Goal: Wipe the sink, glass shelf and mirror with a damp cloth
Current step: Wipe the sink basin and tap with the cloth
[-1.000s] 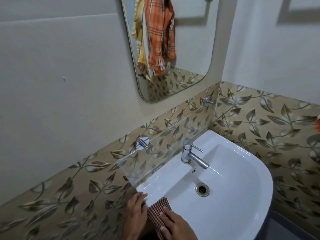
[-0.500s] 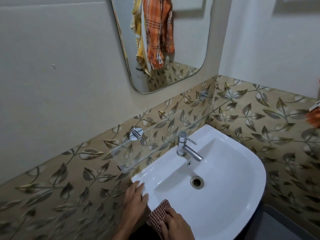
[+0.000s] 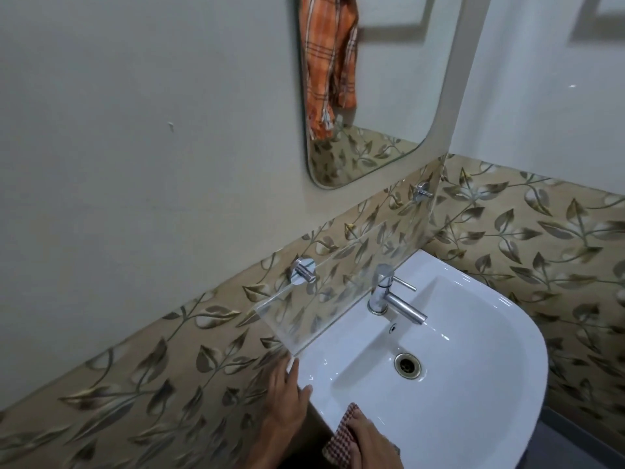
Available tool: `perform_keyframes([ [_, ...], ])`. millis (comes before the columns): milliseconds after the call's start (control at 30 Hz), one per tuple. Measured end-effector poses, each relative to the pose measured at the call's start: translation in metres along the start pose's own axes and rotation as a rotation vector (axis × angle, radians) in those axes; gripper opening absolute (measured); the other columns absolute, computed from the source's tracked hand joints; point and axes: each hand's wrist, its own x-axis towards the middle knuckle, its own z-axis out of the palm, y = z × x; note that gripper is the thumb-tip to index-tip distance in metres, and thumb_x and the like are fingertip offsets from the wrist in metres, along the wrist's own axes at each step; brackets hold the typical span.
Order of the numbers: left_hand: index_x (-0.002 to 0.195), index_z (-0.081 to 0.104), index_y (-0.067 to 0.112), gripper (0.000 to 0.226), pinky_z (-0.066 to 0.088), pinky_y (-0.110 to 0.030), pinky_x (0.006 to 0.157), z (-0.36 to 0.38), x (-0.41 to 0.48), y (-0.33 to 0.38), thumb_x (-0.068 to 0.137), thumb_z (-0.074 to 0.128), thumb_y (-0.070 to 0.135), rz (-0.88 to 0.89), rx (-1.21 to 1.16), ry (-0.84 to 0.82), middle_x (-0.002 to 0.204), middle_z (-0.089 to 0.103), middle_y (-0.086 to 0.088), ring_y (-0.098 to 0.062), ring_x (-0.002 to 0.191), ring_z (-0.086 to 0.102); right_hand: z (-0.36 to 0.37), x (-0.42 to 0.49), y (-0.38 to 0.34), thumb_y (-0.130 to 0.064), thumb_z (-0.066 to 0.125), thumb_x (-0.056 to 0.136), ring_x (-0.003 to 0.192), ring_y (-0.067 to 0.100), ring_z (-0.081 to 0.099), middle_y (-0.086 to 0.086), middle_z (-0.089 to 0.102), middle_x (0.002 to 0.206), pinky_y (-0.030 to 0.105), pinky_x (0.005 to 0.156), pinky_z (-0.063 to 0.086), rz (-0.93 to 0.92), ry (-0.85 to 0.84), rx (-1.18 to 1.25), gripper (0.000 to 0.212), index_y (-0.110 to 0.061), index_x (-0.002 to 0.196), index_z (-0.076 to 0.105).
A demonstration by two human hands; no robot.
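Pressing the red-checked cloth (image 3: 340, 441) onto the sink's (image 3: 473, 401) near rim, the right hand (image 3: 372, 446) lies flat on it, not gripping. The left hand (image 3: 287, 399) rests spread on the rim's corner, holding nothing. The glass shelf (image 3: 338, 292) and mirror (image 3: 389, 79) likely await wiping.

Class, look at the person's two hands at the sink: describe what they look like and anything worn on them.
Both are bare: the left hand and right hand show no gloves, rings, watch or bracelet. No sleeve shows on either wrist before the picture's bottom edge cuts them off.
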Motion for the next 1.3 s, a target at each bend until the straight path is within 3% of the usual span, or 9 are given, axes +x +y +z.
perform_keyframes([
  [100, 0.161, 0.014, 0.025, 0.066, 0.012, -0.027, 0.121, 0.006, 0.004, -0.015, 0.105, 0.034, 0.052, 0.051, 0.069, -0.026, 0.169, -0.004, 0.003, -0.019, 0.154, 0.001, 0.013, 0.004, 0.016, -0.039, 0.045, 0.078, 0.090, 0.003, 0.072, -0.007, 0.066, 0.130, 0.011, 0.063, 0.051, 0.069, -0.095, -0.062, 0.061, -0.032, 0.139, 0.043],
  [167, 0.161, 0.020, 0.025, 0.063, 0.016, -0.027, 0.121, 0.006, 0.004, -0.015, 0.105, 0.033, 0.053, 0.072, 0.086, -0.050, 0.169, 0.001, 0.003, -0.019, 0.154, 0.004, 0.028, 0.007, 0.028, -0.035, 0.041, 0.089, 0.101, 0.007, 0.072, -0.007, 0.055, 0.143, 0.014, 0.066, 0.056, -0.002, -0.054, -0.144, 0.073, -0.032, 0.158, 0.018],
  [267, 0.136, 0.064, 0.025, 0.051, 0.052, -0.032, 0.097, 0.005, 0.006, -0.015, 0.097, 0.040, 0.048, 0.159, 0.180, -0.017, 0.150, 0.050, -0.011, -0.030, 0.132, 0.054, 0.039, 0.016, 0.028, -0.040, 0.035, 0.098, 0.119, 0.007, 0.064, -0.013, 0.034, 0.156, 0.015, 0.082, 0.054, -0.092, -0.056, -0.181, 0.068, -0.033, 0.160, 0.007],
  [333, 0.121, 0.074, 0.030, 0.048, 0.061, -0.037, 0.076, 0.005, 0.005, -0.014, 0.088, 0.042, 0.045, 0.192, 0.208, -0.078, 0.127, 0.066, -0.018, -0.035, 0.108, 0.069, 0.038, 0.021, 0.017, -0.041, 0.040, 0.093, 0.121, 0.006, 0.062, -0.013, 0.042, 0.154, 0.015, 0.081, 0.054, -0.071, -0.086, -0.153, 0.074, -0.034, 0.159, 0.008],
  [500, 0.154, 0.013, 0.056, 0.058, 0.028, -0.040, 0.118, -0.009, 0.001, -0.008, 0.097, 0.010, 0.046, 0.226, 0.359, -0.099, 0.166, 0.014, -0.005, -0.032, 0.149, 0.018, 0.035, 0.019, 0.019, -0.040, 0.039, 0.097, 0.136, 0.007, 0.048, -0.016, 0.033, 0.160, 0.027, 0.094, 0.054, -0.052, -0.089, -0.117, 0.065, -0.049, 0.155, 0.011],
  [633, 0.153, 0.008, 0.057, 0.067, 0.024, -0.043, 0.118, -0.016, 0.001, -0.002, 0.087, 0.002, 0.048, 0.235, 0.408, -0.133, 0.169, 0.006, 0.000, -0.033, 0.150, 0.013, 0.033, 0.006, 0.025, -0.050, 0.020, 0.099, 0.150, -0.003, 0.013, -0.030, 0.003, 0.161, 0.028, 0.118, 0.029, -0.041, -0.101, -0.165, 0.051, -0.057, 0.149, 0.013],
  [933, 0.156, 0.003, 0.053, 0.061, 0.023, -0.048, 0.115, -0.024, 0.008, 0.026, 0.102, 0.029, 0.042, 0.199, 0.458, -0.195, 0.169, 0.007, 0.002, -0.035, 0.147, 0.016, 0.013, 0.014, -0.004, -0.037, 0.019, 0.106, 0.152, 0.009, 0.016, -0.009, 0.012, 0.167, 0.027, 0.121, 0.015, 0.085, -0.204, -0.208, 0.055, -0.026, 0.160, 0.017],
  [1133, 0.158, 0.025, 0.030, 0.066, 0.030, -0.046, 0.112, -0.016, 0.011, 0.026, 0.094, 0.038, 0.043, 0.151, 0.473, -0.078, 0.166, 0.020, 0.002, -0.031, 0.143, 0.026, 0.010, 0.008, -0.004, -0.036, 0.025, 0.106, 0.152, 0.010, 0.020, -0.005, 0.018, 0.165, 0.030, 0.122, 0.023, -0.045, -0.150, -0.290, 0.054, -0.022, 0.157, 0.030],
  [1300, 0.117, 0.068, 0.018, 0.043, 0.049, -0.048, 0.095, -0.006, 0.011, 0.030, 0.083, 0.046, 0.030, 0.307, 0.451, 0.099, 0.139, 0.055, -0.009, -0.035, 0.116, 0.053, -0.009, -0.018, 0.021, -0.053, 0.012, 0.105, 0.153, 0.008, 0.012, -0.016, 0.003, 0.167, 0.030, 0.123, 0.019, -0.016, -0.268, -0.210, 0.058, -0.033, 0.159, 0.014],
])
